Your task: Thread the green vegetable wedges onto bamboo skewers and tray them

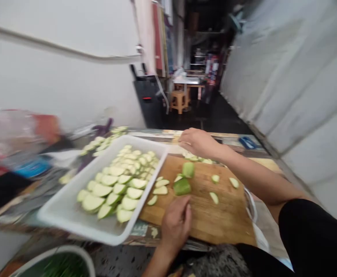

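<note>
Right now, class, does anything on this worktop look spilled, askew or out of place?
Only mildly: a few loose slices lie scattered on the right side of the cutting board, which looks untidy beside the overlapping rows in the white tray. Blur hides any finer damage.

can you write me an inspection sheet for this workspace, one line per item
Surface: wooden cutting board on a patterned table.
Job's things: white tray left of the board, holding pale green-edged slices; larger green pieces and loose slices on the board.
Clutter: blurred bags and items at left; blue object at far right.
Hands: left hand curled at the board's near side; right hand near its far edge; grips unclear.
Cables: white strand, possibly a cord, beside a dark container.
Surroundings: plastic stool beyond; pale walls.
</note>
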A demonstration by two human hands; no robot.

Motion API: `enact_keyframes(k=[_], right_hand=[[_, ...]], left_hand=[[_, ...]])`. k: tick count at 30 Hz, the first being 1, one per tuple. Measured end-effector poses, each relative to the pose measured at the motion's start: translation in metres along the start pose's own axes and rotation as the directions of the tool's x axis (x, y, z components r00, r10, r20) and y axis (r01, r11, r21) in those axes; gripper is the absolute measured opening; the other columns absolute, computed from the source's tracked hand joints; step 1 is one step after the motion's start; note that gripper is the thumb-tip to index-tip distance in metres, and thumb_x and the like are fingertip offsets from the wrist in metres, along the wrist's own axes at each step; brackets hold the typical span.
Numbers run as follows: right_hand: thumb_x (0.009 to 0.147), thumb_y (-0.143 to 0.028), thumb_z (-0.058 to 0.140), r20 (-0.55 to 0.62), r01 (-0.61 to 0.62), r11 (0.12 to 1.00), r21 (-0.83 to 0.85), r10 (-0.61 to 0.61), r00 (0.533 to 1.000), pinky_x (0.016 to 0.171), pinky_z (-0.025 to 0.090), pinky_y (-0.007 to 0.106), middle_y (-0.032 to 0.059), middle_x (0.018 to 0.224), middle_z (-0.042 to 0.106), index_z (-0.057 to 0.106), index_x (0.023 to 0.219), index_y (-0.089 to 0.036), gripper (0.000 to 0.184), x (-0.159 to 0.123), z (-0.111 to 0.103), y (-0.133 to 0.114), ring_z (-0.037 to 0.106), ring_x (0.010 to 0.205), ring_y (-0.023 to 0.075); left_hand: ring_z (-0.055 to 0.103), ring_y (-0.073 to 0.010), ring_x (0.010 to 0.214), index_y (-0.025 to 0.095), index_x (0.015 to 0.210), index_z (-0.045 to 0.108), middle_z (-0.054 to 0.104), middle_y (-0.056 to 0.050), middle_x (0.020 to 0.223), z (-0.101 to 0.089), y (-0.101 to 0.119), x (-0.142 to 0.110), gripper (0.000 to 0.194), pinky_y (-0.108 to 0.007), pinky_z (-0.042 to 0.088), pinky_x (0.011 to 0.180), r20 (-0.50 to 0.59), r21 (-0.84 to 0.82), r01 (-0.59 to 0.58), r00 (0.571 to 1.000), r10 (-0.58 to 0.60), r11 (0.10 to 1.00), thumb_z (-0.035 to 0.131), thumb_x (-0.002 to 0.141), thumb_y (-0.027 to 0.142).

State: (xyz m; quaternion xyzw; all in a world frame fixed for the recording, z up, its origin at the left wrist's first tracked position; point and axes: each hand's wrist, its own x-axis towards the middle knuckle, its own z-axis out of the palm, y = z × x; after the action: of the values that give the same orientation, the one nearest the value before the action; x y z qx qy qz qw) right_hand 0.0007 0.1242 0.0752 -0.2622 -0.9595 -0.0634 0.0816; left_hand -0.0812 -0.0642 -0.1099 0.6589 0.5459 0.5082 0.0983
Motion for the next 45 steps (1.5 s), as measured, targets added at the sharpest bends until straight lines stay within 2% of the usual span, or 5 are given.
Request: enact_keyframes(k=[7,14,20,33,45], right_hand=[[0.085,-0.026,0.043,0.2,-0.748,0.588,-0.309,0.809,0.553,0.069,0.041,0.029,0.0154,0.084,0.067,0.068,0.079,-0.01,0.03,-0.244,0.006,0.072,0.061,0.082,0.0232],[0.085,-0.027,0.04,0.195,-0.862,0.446,-0.24,0.892,0.407,0.065,0.041,0.027,0.0146,0.092,0.066,0.065,0.088,-0.012,0.029,-0.316,0.057,0.05,0.063,0.082,0.0221],[0.079,-0.02,0.04,0.233,-0.887,0.43,-0.168,0.892,0.388,0.057,0.037,0.028,0.0154,0.08,0.067,0.066,0.076,-0.012,0.027,-0.315,0.062,0.062,0.064,0.074,0.0245],[0.076,-0.025,0.047,-0.021,-0.828,0.469,0.308,0.873,0.487,0.056,0.037,0.025,0.0015,0.067,0.062,0.056,0.073,-0.019,0.012,-0.322,0.05,0.059,0.056,0.059,0.0149],[0.082,-0.036,0.044,0.184,-0.552,0.217,0.805,0.794,0.58,0.064,0.044,0.026,0.0023,0.076,0.06,0.056,0.104,-0.016,0.032,-0.309,0.048,0.002,0.056,0.07,0.0151]], left_hand=[[0.061,-0.0192,0.092,0.019,0.103,0.06,0.066,-0.006,0.099,-0.002,-0.006,0.0,0.025,-0.034,0.046,0.087,0.033,0.134,-0.059,0.998,0.055,0.989,0.052,0.079,0.02],[0.063,-0.0181,0.087,0.018,0.104,0.06,0.067,-0.006,0.098,-0.008,0.019,0.022,0.026,-0.031,0.047,0.085,0.031,0.281,-0.062,0.998,0.056,0.958,0.051,0.08,0.026],[0.063,-0.0233,0.09,0.016,0.108,0.059,0.067,-0.01,0.099,-0.015,0.03,0.076,0.039,-0.033,0.047,0.078,0.111,0.533,0.181,0.953,-0.281,0.827,0.044,0.083,0.041],[0.06,-0.0337,0.092,0.006,0.101,0.058,0.063,-0.022,0.095,0.048,0.017,0.145,0.064,-0.038,0.045,0.072,0.254,0.865,0.03,0.834,-0.49,0.5,0.039,0.076,0.062],[0.061,-0.0257,0.086,0.014,0.103,0.061,0.066,-0.013,0.093,0.055,0.004,0.145,0.038,-0.03,0.043,0.07,0.416,0.698,-0.098,0.862,-0.29,0.709,0.049,0.075,0.036]])
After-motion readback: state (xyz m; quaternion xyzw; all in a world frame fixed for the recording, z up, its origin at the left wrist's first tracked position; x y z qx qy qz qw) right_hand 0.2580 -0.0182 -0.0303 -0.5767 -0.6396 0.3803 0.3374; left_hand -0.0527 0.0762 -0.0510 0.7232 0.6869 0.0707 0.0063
